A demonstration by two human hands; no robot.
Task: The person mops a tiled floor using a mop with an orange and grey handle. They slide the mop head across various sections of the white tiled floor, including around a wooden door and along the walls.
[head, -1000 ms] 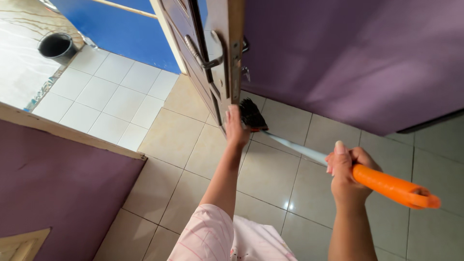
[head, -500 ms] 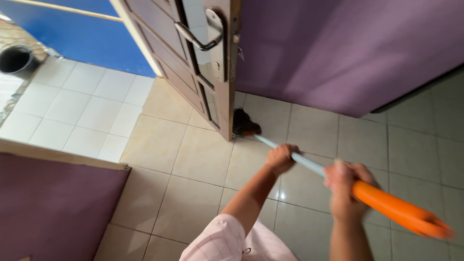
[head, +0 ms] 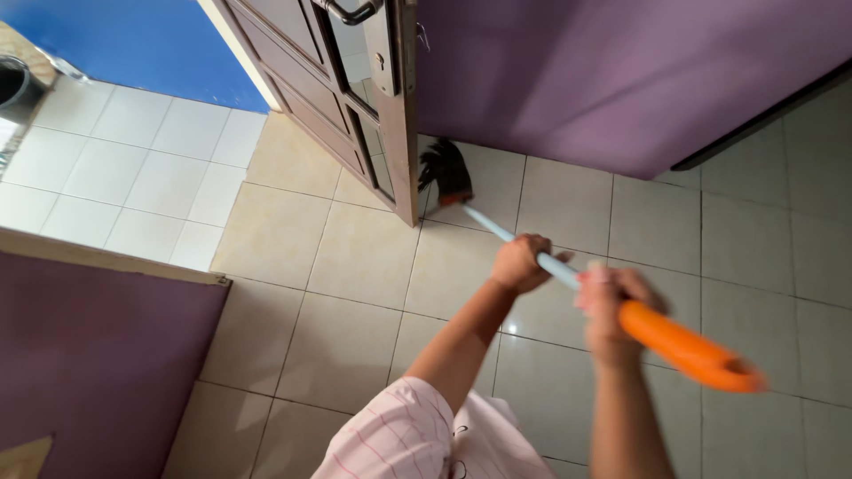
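Note:
A broom runs across the tiled floor: black bristles (head: 446, 170) behind the edge of the open brown door (head: 401, 133), a pale blue shaft (head: 497, 229) and an orange handle end (head: 688, 350). My left hand (head: 519, 263) is closed around the blue shaft partway down. Blurred by motion, my right hand (head: 611, 306) grips the shaft where the orange grip begins. The bristles lie in the corner between the door and the purple wall (head: 612, 71).
A purple wall section (head: 98, 355) with a wooden top edge stands at the left. Beyond the doorway lie white tiles (head: 133, 160), a blue wall (head: 124, 35) and a dark bucket (head: 11, 84) at the far left. Beige floor tiles (head: 346, 266) spread below.
My left hand left the door edge and took hold of the broom shaft. The bristles moved further into the corner behind the door, and the view shifted.

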